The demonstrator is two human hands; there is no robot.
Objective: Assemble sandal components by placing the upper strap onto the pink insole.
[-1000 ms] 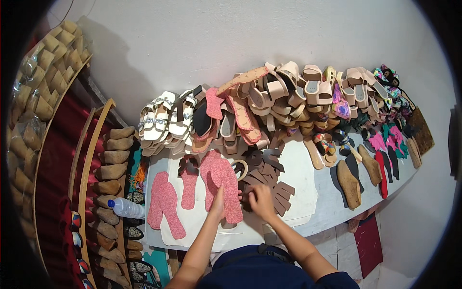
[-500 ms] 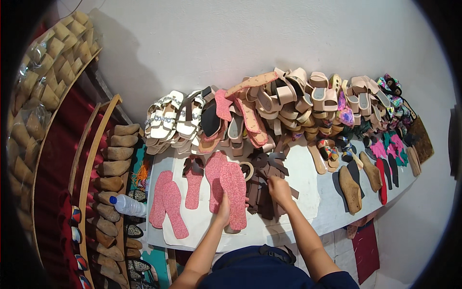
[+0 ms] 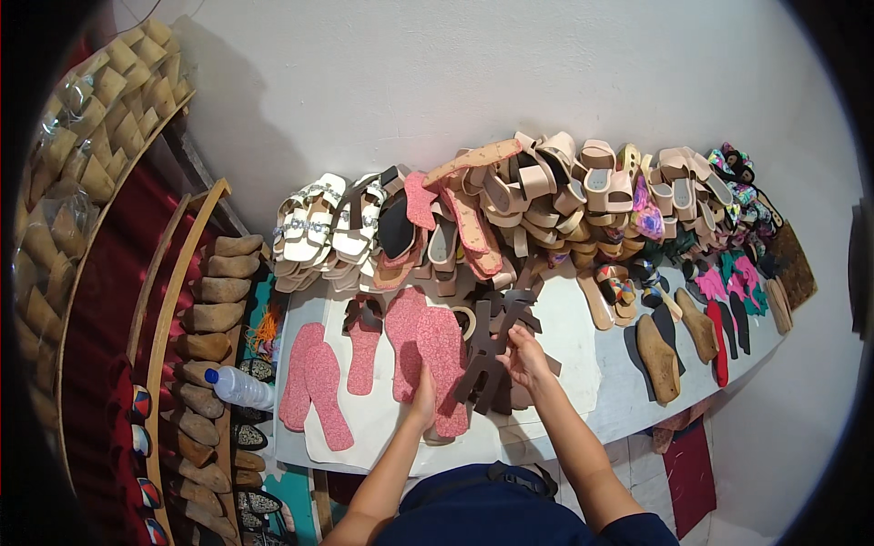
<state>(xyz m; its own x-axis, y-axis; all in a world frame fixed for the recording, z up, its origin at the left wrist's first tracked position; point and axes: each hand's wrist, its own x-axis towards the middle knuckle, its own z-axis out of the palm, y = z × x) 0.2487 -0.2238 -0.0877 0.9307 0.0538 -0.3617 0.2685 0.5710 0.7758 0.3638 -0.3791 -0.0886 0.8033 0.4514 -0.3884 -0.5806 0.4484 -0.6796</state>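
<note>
My left hand (image 3: 422, 400) is closed around a pink speckled shoe insole (image 3: 444, 355), held up over the white sheet. To its right, my right hand (image 3: 525, 358) pinches a dark brown cut-out strap piece (image 3: 485, 366) beside the insole. Beneath that piece lies a heap of similar brown straps, partly covered. Next to the held insole lies another pink insole (image 3: 403, 318). Further left, a pink insole (image 3: 362, 364) has a brown strap on its upper end, and two more pink insoles (image 3: 330, 400) overlap. A roll of tape (image 3: 468, 321) shows behind the held insole.
Along the wall, sandals (image 3: 546, 196) are piled high at the back of the table. Wooden shoe lasts (image 3: 657, 359) and dark sole pieces lie at the right. A plastic bottle (image 3: 244, 389) and racks of lasts (image 3: 208, 318) stand left of the table.
My right hand has lifted a brown strap piece from the heap and brought it up beside the insole. The left hand still holds the pink insole in nearly the same place.
</note>
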